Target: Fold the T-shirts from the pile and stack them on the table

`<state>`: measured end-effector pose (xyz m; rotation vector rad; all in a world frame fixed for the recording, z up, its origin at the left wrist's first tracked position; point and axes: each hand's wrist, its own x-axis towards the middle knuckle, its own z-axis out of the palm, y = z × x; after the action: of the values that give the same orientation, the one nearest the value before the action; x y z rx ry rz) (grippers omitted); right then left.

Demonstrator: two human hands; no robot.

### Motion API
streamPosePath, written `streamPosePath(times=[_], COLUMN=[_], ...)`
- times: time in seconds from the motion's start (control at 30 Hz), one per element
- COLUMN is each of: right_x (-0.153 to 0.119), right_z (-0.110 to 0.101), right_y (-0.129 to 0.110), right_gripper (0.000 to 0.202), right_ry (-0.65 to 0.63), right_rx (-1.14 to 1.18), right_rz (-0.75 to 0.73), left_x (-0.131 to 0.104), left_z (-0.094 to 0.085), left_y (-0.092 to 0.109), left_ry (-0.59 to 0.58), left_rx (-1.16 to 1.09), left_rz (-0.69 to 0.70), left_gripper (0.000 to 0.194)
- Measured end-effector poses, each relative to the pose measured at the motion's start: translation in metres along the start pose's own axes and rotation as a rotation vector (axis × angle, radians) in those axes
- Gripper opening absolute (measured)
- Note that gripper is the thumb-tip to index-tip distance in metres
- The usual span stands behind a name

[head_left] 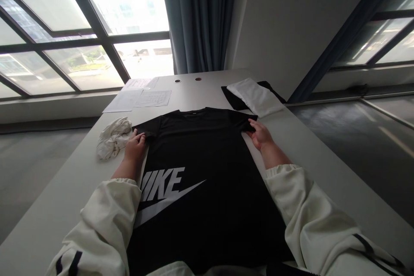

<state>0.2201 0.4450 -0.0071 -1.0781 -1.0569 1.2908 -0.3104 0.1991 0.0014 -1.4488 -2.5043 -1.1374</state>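
A black T-shirt with a grey logo lies spread flat on the white table, its collar at the far end. My left hand has its fingers closed on the edge of the shirt's left sleeve. At the opposite side, my right hand grips the hem of the right sleeve, thumb on one side and fingers partly under the cloth. The shirt's bottom edge reaches close to my body.
A crumpled cream cloth lies left of the shirt. Printed papers rest at the back left. Folded white cloth lies on black cloth at the back right. The table has two round holes near its far edge.
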Motion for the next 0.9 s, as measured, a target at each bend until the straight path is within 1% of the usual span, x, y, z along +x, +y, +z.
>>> streamPosePath(times=[0.07, 0.1, 0.17, 0.2, 0.23, 0.27, 0.3, 0.4, 0.43, 0.5, 0.57, 0.6, 0.67, 0.7, 0.83, 0.9], right_x=[0.000, 0.000, -0.003, -0.005, -0.008, -0.010, -0.012, -0.014, -0.014, -0.013, -0.012, -0.011, -0.008, -0.006, 0.000, 0.000], right_z=[0.004, 0.007, 0.016, 0.021, 0.025, 0.029, 0.033, 0.035, 0.035, 0.033, 0.034, 0.036, 0.041, 0.043, 0.053, 0.056], right_y=[-0.003, -0.005, -0.009, -0.010, -0.011, -0.010, -0.009, -0.004, -0.003, -0.001, -0.001, -0.001, -0.002, -0.002, -0.002, -0.004], right_gripper=[0.041, 0.046, 0.055, 0.057, 0.057, 0.056, 0.054, 0.047, 0.046, 0.047, 0.050, 0.053, 0.055, 0.053, 0.039, 0.040], right_ry=[-0.010, -0.051, -0.189, -0.253, -0.289, -0.294, -0.264, -0.128, -0.129, -0.217, -0.301, -0.308, -0.282, -0.269, -0.214, -0.185], right_rx=[-0.242, -0.381, -0.618, -0.696, -0.749, -0.790, -0.832, -1.002, -1.071, -1.192, -1.260, -1.279, -1.315, -1.336, -1.393, -1.382], right_rz=[-0.217, -0.356, -0.606, -0.685, -0.730, -0.748, -0.746, -0.665, -0.631, -0.587, -0.598, -0.618, -0.646, -0.644, -0.578, -0.562], left_x=[0.000, 0.001, 0.001, 0.000, 0.000, 0.000, 0.000, 0.000, 0.000, 0.001, 0.001, 0.002, 0.002, 0.002, 0.000, -0.002], left_z=[0.001, 0.001, 0.000, 0.000, -0.001, -0.001, -0.001, -0.001, -0.001, -0.001, 0.000, 0.000, 0.000, 0.000, 0.002, 0.004], left_y=[0.001, 0.002, 0.003, 0.004, 0.004, 0.004, 0.004, 0.001, -0.001, -0.006, -0.010, -0.011, -0.013, -0.013, -0.012, -0.011], left_ry=[0.007, 0.009, 0.008, 0.005, 0.002, 0.000, 0.000, 0.010, 0.009, 0.002, 0.002, 0.008, 0.025, 0.031, 0.032, 0.018], left_rx=[0.000, 0.005, 0.017, 0.022, 0.025, 0.026, 0.027, 0.043, 0.051, 0.065, 0.077, 0.084, 0.101, 0.112, 0.177, 0.213], left_rz=[0.026, 0.040, 0.063, 0.069, 0.072, 0.070, 0.064, 0.030, 0.019, 0.012, 0.011, 0.008, -0.005, -0.011, 0.003, 0.027], left_gripper=[0.046, 0.046, 0.046, 0.045, 0.045, 0.045, 0.046, 0.045, 0.044, 0.043, 0.041, 0.040, 0.038, 0.037, 0.038, 0.039])
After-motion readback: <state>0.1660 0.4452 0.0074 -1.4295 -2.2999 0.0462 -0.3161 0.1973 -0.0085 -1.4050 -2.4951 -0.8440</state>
